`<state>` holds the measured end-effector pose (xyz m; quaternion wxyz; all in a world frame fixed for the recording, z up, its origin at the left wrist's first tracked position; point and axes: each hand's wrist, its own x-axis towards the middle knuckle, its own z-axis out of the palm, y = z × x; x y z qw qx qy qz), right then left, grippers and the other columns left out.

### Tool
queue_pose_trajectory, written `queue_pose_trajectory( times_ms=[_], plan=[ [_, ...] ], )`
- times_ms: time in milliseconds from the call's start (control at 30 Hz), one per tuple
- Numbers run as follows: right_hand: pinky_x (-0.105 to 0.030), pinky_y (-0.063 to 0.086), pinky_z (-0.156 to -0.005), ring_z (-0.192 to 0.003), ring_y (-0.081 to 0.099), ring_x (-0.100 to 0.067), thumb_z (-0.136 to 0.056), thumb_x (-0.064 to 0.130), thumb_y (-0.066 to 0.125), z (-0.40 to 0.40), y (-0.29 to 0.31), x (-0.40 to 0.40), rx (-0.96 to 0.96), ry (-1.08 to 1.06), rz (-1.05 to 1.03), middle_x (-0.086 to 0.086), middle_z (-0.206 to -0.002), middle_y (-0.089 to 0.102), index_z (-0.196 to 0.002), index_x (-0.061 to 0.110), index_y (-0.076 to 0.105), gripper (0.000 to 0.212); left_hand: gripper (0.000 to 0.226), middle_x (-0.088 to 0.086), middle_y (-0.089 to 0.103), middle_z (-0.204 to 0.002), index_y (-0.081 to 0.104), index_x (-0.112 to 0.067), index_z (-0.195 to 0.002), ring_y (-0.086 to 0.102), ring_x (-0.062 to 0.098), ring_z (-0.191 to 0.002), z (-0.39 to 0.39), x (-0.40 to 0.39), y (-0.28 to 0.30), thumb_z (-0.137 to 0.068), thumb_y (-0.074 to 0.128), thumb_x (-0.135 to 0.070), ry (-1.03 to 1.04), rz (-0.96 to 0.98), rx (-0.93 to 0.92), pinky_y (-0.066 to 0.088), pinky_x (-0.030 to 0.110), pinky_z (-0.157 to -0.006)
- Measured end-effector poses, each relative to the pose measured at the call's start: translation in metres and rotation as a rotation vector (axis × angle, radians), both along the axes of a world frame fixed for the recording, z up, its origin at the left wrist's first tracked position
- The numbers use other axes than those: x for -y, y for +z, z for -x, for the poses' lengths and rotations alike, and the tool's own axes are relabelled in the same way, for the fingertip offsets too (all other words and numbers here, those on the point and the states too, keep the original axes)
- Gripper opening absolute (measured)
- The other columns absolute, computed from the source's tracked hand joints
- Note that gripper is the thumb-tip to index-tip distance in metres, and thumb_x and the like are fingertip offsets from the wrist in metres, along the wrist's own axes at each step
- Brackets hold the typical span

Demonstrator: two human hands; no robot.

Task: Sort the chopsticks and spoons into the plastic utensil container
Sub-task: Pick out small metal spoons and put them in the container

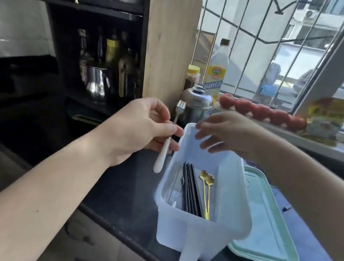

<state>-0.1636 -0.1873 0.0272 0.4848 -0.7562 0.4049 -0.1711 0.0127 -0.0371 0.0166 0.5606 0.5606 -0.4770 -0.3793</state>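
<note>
Two hands | left hand (138,129) fingers pinch fork (169,139) | right hand (229,133) fingers spread, empty

Two gold spoons (205,186), one fork (173,130), five tomatoes (262,112).

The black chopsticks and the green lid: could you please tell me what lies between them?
In the head view, two gold spoons and the container's translucent right wall lie between the black chopsticks and the green lid.

silver utensil (177,193) in container (232,194): type unclear.
</note>
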Motion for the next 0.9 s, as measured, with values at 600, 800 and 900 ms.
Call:
queue_pose_trajectory(
  times_ms=[600, 800, 900],
  plan=[
    [-0.024, 0.052, -0.051, -0.056, 0.062, -0.016, -0.096, 0.021, 0.066, 0.016, 0.022, -0.046, 0.444, -0.014, -0.162, -0.008, -0.072, 0.067, -0.090, 0.007, 0.066, 0.016, 0.020, 0.001, 0.068, -0.064, 0.071, -0.006, -0.100, 0.068, 0.019, -0.056, 0.041, -0.005, 0.006, -0.105, 0.056, -0.017, -0.084, -0.076, 0.140, 0.057, 0.027, -0.054],
    [-0.034, 0.052, -0.062, -0.063, 0.062, -0.026, -0.096, 0.004, 0.057, -0.010, -0.026, -0.049, -0.498, 0.183, 0.089, -0.019, -0.086, 0.069, -0.109, 0.000, 0.071, 0.019, 0.028, 0.003, 0.052, -0.069, 0.063, -0.010, -0.092, 0.054, 0.017, -0.044, 0.006, -0.015, -0.005, -0.107, 0.039, -0.011, 0.249, 0.028, 0.002, 0.044, 0.028, -0.043],
    [-0.035, 0.054, -0.079, -0.080, 0.062, -0.024, -0.097, 0.005, 0.052, -0.021, -0.055, -0.054, -0.946, 0.606, 0.343, -0.012, -0.114, 0.069, -0.136, 0.018, 0.061, 0.042, 0.028, 0.001, 0.056, -0.068, 0.067, -0.009, -0.095, 0.058, 0.018, -0.047, 0.001, -0.020, -0.016, -0.106, 0.042, -0.013, 0.188, -0.045, 0.057, 0.046, 0.029, -0.044]
  ],
)
